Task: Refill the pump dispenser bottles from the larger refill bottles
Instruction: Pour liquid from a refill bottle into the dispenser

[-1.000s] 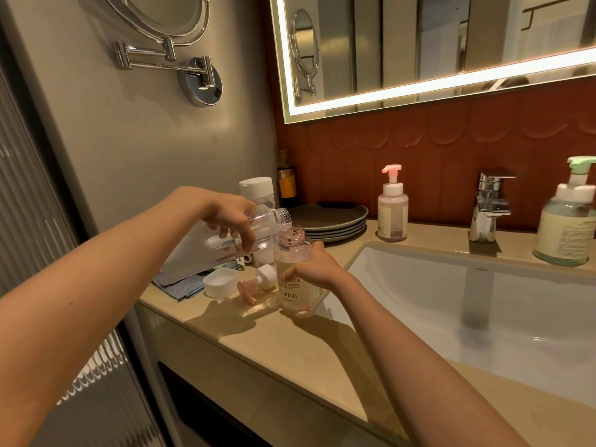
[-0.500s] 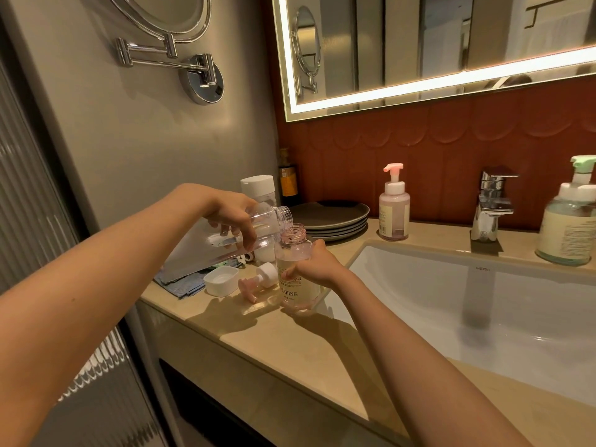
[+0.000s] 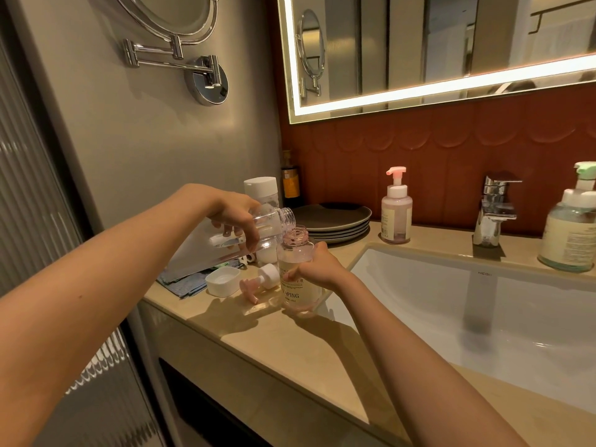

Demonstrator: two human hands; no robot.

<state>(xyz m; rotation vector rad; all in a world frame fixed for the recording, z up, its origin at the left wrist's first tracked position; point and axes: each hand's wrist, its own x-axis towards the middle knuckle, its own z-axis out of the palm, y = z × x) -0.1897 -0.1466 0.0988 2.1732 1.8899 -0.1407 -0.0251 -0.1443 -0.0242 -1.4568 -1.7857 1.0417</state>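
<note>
My left hand (image 3: 233, 217) grips a large clear refill bottle (image 3: 206, 246), tilted so its open neck sits just above the mouth of a small pink-tinted dispenser bottle (image 3: 295, 269). That small bottle stands upright on the beige counter (image 3: 290, 346) without its pump, and my right hand (image 3: 317, 269) holds its body from the right. Its pink and white pump head (image 3: 261, 280) lies on the counter to its left, beside a white cap (image 3: 223, 280). A second white-capped refill bottle (image 3: 262, 191) stands behind my left hand, partly hidden.
A pink pump bottle (image 3: 396, 214) and a green pump bottle (image 3: 569, 233) stand at the back by the chrome tap (image 3: 493, 211). Grey plates (image 3: 335, 221) are stacked behind, a blue cloth (image 3: 183, 282) lies at the left, and the white sink (image 3: 483, 311) opens on the right.
Both hands and the two bottles keep nearly the same pose; the refill bottle stays tipped over the small bottle's mouth.
</note>
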